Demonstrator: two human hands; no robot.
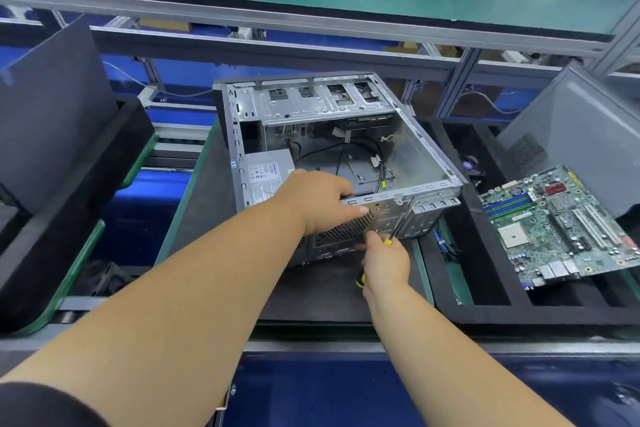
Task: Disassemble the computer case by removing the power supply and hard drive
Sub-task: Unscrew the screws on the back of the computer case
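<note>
1. Nearest the camera: two bare forearms reached forward over the bench, a dark sleeve [41,406] at the lower left.
2. Right hand [386,262] was curled round a yellow-and-black screwdriver [389,241], its shaft angled up to the rear panel of the computer case [408,149] near the top edge. Handle end poked out below the palm.
3. Left hand [322,199] gripped the case's near top rim, fingers hooked over the edge and thumb along the perforated fan grille [346,227].
4. One case, open side up, sat on a dark mat [207,204], rear panel toward the person.
5. One power supply [265,175] was inside, in the near-left corner, directly beneath and left of the left hand, labelled face up.
6. Drive cage [311,102] sat at the far end of the case; couldn't tell whether a hard drive was in it.
7. Loose black cables [349,156] lay across the case floor, count unclear.
8. One green motherboard [561,225] lay tilted in a black foam tray [485,312] to the right, well apart from both hands.
9. One grey side panel [581,135] leaned behind the motherboard; one dark panel [52,114] leaned at the left.
</note>
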